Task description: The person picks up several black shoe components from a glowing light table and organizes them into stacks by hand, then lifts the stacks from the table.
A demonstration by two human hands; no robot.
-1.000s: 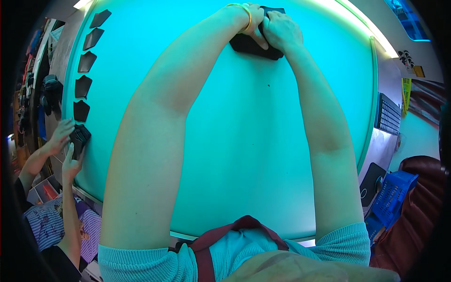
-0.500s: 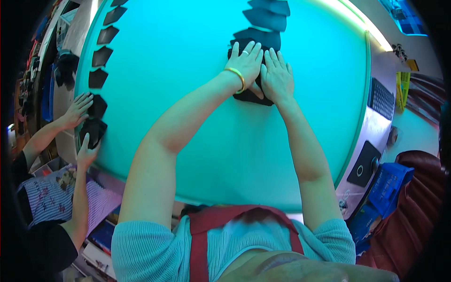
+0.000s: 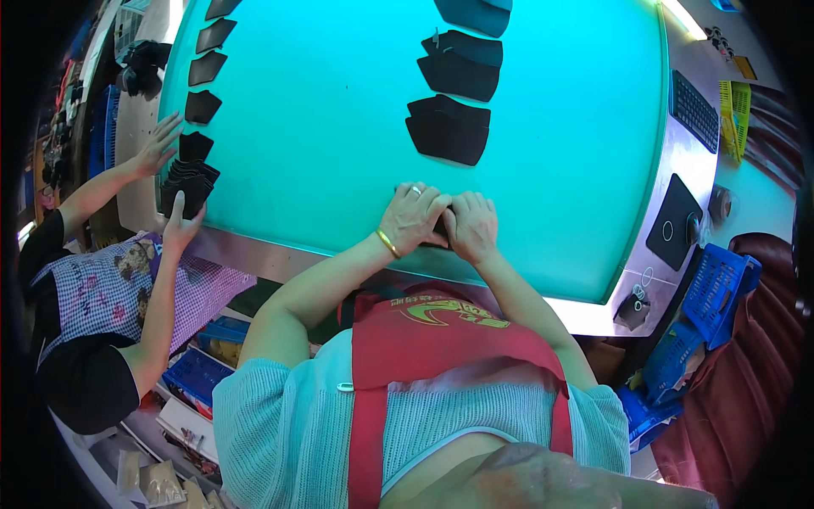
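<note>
- Blue-green is the surface of the table (image 3: 305, 161), at which the person works.
- The left hand (image 3: 411, 219), wearing a ring (image 3: 415, 192) and a yellow bracelet (image 3: 389, 244), has its fingers bent and closed on a dark thing (image 3: 440, 228).
- The right hand (image 3: 472, 225) is just beside it, with fingers also closed on this same thing.
- The dark thing is at the near edge of the table, between both hands, which hide most of it.
- Beyond the hands, overlapping dark pieces (image 3: 449, 140) lie in a column.
- At the left, a co-worker's hand (image 3: 180, 227) touches a dark stack (image 3: 188, 182).
- At the right there is a keyboard (image 3: 695, 110).
</note>
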